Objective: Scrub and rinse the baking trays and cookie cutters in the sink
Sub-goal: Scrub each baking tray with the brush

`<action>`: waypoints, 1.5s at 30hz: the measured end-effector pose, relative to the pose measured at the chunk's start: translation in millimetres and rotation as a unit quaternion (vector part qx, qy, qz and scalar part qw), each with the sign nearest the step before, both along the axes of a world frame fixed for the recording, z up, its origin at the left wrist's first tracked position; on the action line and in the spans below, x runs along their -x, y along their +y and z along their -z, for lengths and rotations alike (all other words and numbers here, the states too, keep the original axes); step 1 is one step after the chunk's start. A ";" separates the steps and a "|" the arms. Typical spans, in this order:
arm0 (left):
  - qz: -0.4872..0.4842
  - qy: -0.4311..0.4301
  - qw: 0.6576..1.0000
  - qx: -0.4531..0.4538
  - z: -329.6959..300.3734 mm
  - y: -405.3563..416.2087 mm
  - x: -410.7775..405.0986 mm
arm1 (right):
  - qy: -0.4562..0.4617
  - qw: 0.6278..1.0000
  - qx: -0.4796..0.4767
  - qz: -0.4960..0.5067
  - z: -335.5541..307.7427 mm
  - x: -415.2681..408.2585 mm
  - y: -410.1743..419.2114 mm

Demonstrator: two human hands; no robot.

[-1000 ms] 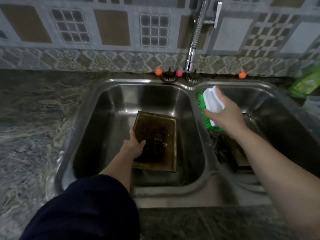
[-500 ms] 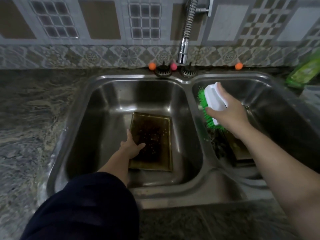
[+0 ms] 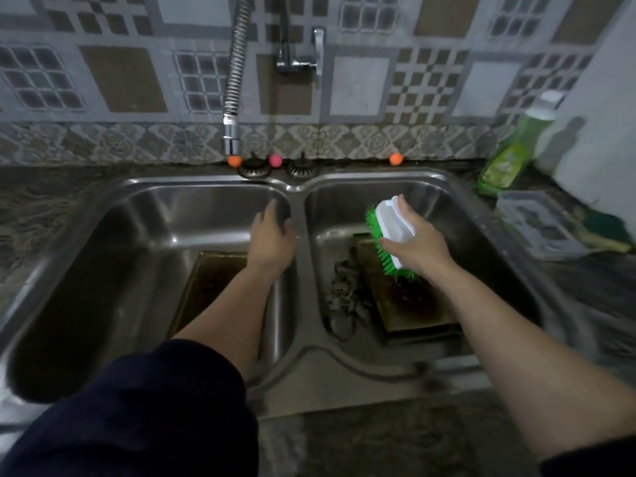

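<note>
A dark, greasy baking tray lies flat in the left basin of the steel double sink, partly hidden by my left forearm. My left hand hovers above the basin near the divider, fingers apart, holding nothing. In the right basin a second stained tray rests under a dark crumpled scourer or pile of cutters; which it is I cannot tell. My right hand grips a white-handled brush with green bristles just above that tray's far end.
A flexible spring faucet hose hangs over the left basin's back edge, with the tap lever on the tiled wall. A green detergent bottle and a clear plastic container stand on the right counter. Two drain plugs sit behind the sink.
My left hand has let go of the left tray and risen toward the divider and faucet. The brush in my right hand stays over the right basin. The camera view shifted right.
</note>
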State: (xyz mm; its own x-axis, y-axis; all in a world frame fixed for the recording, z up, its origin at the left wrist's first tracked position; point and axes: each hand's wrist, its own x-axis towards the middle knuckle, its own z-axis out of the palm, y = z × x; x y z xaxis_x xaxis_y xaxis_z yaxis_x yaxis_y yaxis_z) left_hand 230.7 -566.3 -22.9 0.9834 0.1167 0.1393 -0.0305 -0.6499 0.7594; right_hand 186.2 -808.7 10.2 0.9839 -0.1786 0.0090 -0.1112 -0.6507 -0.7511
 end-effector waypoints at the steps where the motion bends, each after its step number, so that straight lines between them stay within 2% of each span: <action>1: 0.011 -0.014 1.000 0.004 -4.3 -21.5 0.6 | 0.006 1.000 0.004 -0.007 3.5 -1.8 -13.4; 5: 0.054 0.072 0.993 0.079 1.2 -99.2 10.6 | 0.067 0.998 0.016 0.007 22.5 -10.0 -66.8; 12: 0.021 0.253 0.967 0.014 69.9 -165.7 23.5 | 0.202 0.977 0.055 0.029 76.4 -27.2 -121.2; 17: 0.025 0.302 0.953 -0.017 90.7 -184.3 22.3 | 0.205 0.973 0.084 0.059 101.9 -40.0 -127.0; 28: 0.036 0.334 0.940 -0.056 108.1 -201.4 13.9 | 0.229 0.972 0.027 0.039 121.8 -45.3 -127.3; 36: 0.043 0.342 0.939 -0.007 109.5 -193.6 10.8 | 0.241 0.969 0.030 0.038 117.3 -49.0 -119.4; 40: 0.038 0.359 0.930 0.061 107.8 -190.7 10.7 | 0.221 0.973 0.055 0.049 106.4 -49.8 -120.9; 45: -0.025 0.365 0.908 0.202 106.3 -190.6 8.5 | 0.168 0.985 0.015 0.027 90.2 -46.4 -116.9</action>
State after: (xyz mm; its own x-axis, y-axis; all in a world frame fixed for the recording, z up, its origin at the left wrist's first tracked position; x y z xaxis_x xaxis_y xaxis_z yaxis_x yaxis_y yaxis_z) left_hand 222.2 -756.9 -129.2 0.7882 0.0593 -0.6125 0.5993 -0.2998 0.7422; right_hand 232.7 -925.6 -80.1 0.9214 -0.2358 -0.3090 -0.3853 -0.6589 -0.6461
